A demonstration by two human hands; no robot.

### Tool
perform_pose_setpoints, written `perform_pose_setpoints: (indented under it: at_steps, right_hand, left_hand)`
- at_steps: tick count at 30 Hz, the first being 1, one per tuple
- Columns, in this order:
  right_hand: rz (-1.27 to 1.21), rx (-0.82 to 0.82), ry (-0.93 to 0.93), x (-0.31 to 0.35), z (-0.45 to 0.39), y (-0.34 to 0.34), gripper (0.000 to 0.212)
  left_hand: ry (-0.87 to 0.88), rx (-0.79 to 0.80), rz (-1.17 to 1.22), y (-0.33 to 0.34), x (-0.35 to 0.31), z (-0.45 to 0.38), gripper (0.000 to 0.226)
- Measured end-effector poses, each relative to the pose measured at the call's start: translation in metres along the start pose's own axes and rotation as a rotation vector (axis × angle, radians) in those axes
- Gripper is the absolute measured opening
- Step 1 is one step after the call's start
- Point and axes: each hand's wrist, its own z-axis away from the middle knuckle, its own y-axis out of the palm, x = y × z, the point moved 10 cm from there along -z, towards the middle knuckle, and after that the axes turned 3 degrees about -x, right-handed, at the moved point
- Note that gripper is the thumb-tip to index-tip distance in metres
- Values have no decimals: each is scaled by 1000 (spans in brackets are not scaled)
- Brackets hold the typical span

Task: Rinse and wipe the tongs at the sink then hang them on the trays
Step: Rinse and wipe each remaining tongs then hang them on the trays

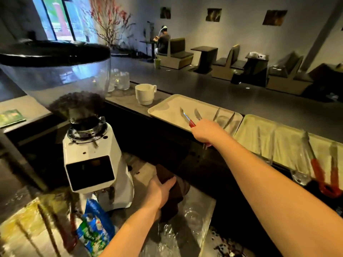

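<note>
Behind a café counter (213,84), facing far booth seating: right hand (207,131) gripping red-handled tongs (188,118), holding their metal tips over the near edge of a cream tray (163,106) beside plain metal tongs (229,118). Left hand (160,191) clasping a dark brown cloth (171,197) near the white coffee grinder (91,160). Second red tongs (323,173) hanging off the right tray (259,127).
</note>
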Motion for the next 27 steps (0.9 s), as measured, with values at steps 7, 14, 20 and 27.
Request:
perform_pose_setpoints:
  at_steps: [7,14,20,27]
  right_hand:
    - [253,11,45,8,-40,21,29]
    - [117,-76,108,11,-64,27,47]
    - [244,-247,44,19,-57,2,66]
    - [112,-184,-161,50,4,23,44]
  left_hand:
    - [-3,20,107,-12,-13,-14,27]
    - [19,-4,139,-28,-22,-21,24]
    - [83,-19,150,-41,-37,-16,20]
    - [83,46,243,-51,-43,-2,16]
